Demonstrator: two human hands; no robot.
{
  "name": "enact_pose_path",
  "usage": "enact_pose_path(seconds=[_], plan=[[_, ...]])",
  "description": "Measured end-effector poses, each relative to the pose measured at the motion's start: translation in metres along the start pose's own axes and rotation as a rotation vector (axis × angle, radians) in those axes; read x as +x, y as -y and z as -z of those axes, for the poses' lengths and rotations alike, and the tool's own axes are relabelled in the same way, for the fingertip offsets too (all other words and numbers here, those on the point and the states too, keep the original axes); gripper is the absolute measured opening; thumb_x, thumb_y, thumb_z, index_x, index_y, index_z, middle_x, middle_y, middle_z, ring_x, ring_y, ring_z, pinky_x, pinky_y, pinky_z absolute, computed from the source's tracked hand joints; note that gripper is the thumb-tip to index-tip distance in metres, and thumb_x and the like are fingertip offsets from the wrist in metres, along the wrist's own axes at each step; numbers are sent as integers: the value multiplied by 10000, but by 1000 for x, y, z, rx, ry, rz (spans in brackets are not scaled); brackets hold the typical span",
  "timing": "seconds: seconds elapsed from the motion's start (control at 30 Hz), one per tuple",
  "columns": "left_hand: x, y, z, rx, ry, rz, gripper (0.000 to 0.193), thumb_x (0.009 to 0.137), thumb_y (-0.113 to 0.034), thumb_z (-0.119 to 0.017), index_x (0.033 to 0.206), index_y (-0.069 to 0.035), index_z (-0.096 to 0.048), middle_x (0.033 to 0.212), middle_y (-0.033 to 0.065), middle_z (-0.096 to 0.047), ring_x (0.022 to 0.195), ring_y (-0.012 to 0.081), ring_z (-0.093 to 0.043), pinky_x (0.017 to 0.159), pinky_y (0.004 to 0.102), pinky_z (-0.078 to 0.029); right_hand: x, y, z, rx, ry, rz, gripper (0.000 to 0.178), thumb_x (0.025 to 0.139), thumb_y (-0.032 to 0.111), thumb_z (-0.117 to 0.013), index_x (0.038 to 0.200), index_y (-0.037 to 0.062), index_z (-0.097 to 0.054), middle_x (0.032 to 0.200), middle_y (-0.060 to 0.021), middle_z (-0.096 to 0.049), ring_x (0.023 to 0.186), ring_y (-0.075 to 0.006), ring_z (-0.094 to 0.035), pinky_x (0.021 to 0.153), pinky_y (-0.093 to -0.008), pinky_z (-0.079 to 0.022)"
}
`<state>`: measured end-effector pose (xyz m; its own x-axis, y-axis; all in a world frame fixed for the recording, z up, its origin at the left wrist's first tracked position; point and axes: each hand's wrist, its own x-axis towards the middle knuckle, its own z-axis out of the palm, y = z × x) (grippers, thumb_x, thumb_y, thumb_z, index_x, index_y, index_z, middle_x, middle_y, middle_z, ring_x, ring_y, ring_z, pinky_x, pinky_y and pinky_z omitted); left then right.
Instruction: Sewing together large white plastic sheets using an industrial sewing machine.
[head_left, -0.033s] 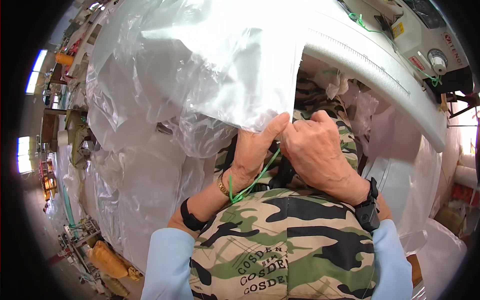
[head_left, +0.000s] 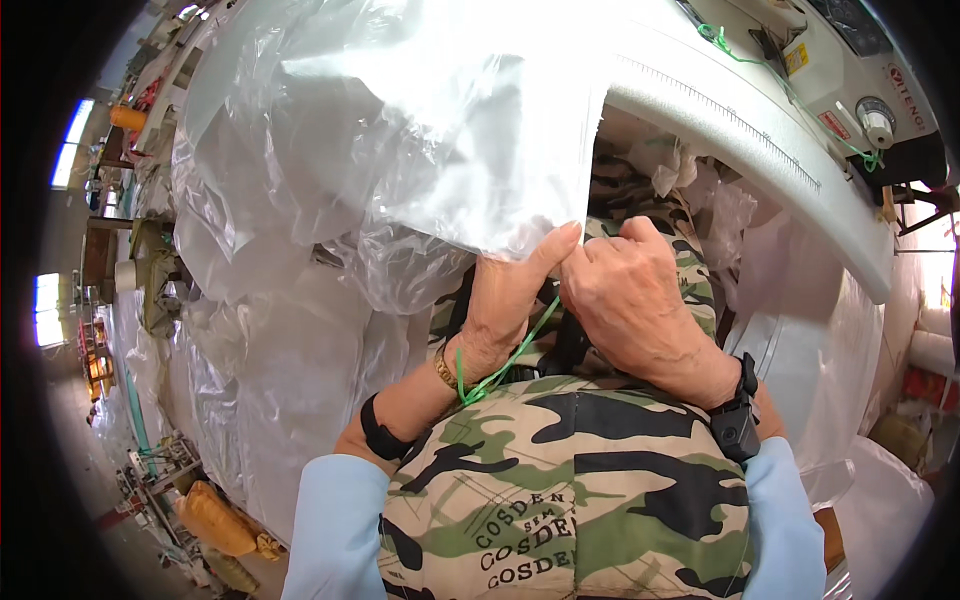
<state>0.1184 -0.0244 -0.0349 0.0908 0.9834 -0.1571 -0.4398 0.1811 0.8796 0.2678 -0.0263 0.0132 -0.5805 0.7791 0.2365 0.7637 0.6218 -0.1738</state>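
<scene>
My left hand (head_left: 505, 300) pinches the near corner of a clear plastic sheet (head_left: 540, 150), its thumb lying on top and the other fingers underneath. Pressed up against that thumb, my right hand (head_left: 632, 290) is curled closed at the same corner; whatever its fingertips grip is hidden. A thin green cord (head_left: 530, 340) emerges below the two hands and slants down toward my left wrist, ending in loose loops over the camouflage apron (head_left: 620, 480). The sheet spreads away from me over the white worktable (head_left: 690, 110).
A sewing machine (head_left: 850, 90) stands at the far right, with green thread (head_left: 740, 55) on it. Crumpled clear plastic (head_left: 270, 370) hangs in a large heap on the left. More plastic sheeting (head_left: 800, 330) lies to the right, below the table's curved edge. An orange bundle (head_left: 215, 518) sits at lower left.
</scene>
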Motion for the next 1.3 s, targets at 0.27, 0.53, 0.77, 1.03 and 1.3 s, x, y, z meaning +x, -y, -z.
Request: enact_pose_path(seconds=[0.27,0.53,0.77,1.03,1.3], plan=[[-2,-1,11,-127,-67,125,446,902,14,-697,1317,-35,-542,1215,51,-618,1115,148,-608,970,304,-503,1,-20,2,461,47,-155,241,931,250,-686,890,17,-639,746,-63,-650,668,-192,-593,709,-347,-469],[-7,1,5,-167,-44,176,281,974,-53,-643,1242,14,-594,1135,57,-667,1008,128,-650,906,271,-544,6,-30,-52,1559,-54,-551,302,1018,271,-614,946,-12,-690,793,41,-588,703,-34,-465,627,-231,-393],[-31,-48,-3,971,885,-519,294,864,-221,-778,1049,-7,-696,892,110,-709,800,239,-693,763,359,-572,9,-32,-42,1642,-1,-524,244,1004,205,-626,974,-24,-704,865,7,-677,780,-38,-561,700,-234,-473],[1,-35,19,1364,440,-1241,332,802,-90,-664,1111,29,-659,1183,145,-612,1106,281,-617,980,426,-525,9,-23,-42,1821,-33,-575,180,1010,158,-629,978,-4,-702,885,31,-664,792,-24,-564,691,-198,-477],[9,-32,31,1412,404,-1311,228,774,-46,-685,992,-4,-736,1067,91,-697,994,242,-672,918,398,-539,6,-17,-51,1825,-48,-668,205,1009,200,-632,990,11,-711,917,16,-685,842,-36,-601,755,-228,-495]])
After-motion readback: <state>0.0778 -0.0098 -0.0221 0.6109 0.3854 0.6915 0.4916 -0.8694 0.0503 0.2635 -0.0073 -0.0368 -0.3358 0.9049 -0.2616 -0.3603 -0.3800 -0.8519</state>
